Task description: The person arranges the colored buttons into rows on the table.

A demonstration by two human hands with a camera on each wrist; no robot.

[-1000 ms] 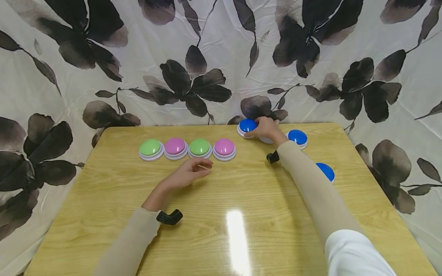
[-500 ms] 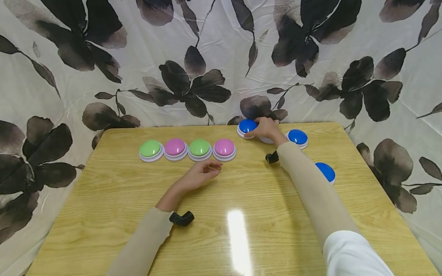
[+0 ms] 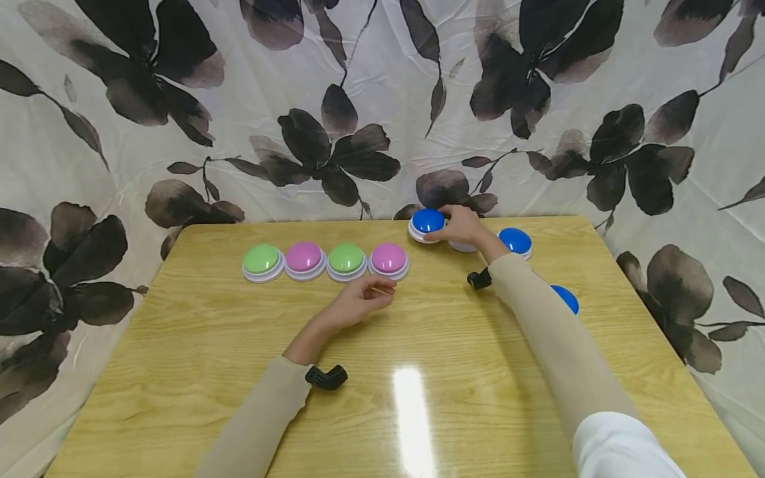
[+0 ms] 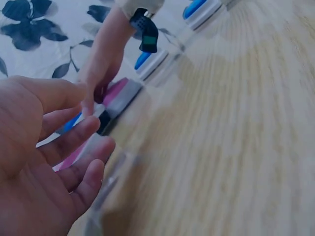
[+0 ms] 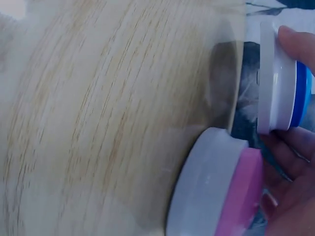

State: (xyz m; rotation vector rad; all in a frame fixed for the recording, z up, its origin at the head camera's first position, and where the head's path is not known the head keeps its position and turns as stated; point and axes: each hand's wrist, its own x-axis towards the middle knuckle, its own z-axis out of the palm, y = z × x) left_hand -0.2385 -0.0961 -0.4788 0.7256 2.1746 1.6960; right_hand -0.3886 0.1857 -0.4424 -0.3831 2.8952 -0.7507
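Observation:
My right hand (image 3: 466,226) grips a blue push button (image 3: 428,220) by its white base, thumb on one side and fingers on the other. In the right wrist view this blue button (image 5: 301,93) appears raised off the table. Below that hand is a pink button (image 5: 241,191), mostly hidden in the head view. My left hand (image 3: 361,299) holds nothing, its fingers loosely bent. It hovers in front of a row of buttons, nearest the right-hand pink button (image 3: 388,259). To that one's left stand a green button (image 3: 346,259), another pink button (image 3: 303,257) and another green button (image 3: 261,260).
Two more blue buttons stand on the right: one at the back (image 3: 515,241), and a nearer blue button (image 3: 565,299) partly covered by the right sleeve. A wooden table (image 3: 466,398) carries everything. Floral cloth (image 3: 358,79) hangs behind its far edge.
My left hand has moved right and slightly away along the front of the row, toward the right-hand pink button. My right hand and the blue button have hardly moved.

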